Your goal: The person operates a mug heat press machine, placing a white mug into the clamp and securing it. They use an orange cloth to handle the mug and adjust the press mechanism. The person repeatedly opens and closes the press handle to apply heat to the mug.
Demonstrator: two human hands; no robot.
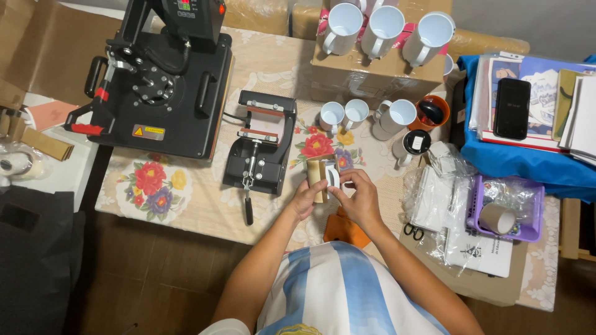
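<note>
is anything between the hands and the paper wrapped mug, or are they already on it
Nothing visible stands between them. Both the left hand and the right hand are already on the mug, which is wrapped in brown paper and held above the floral tablecloth, just right of the small mug press.

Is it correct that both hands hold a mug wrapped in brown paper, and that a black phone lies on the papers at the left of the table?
Not quite. The head view shows the phone on the papers at the right of the table. The rest holds: left hand and right hand hold the paper-wrapped mug.
</note>
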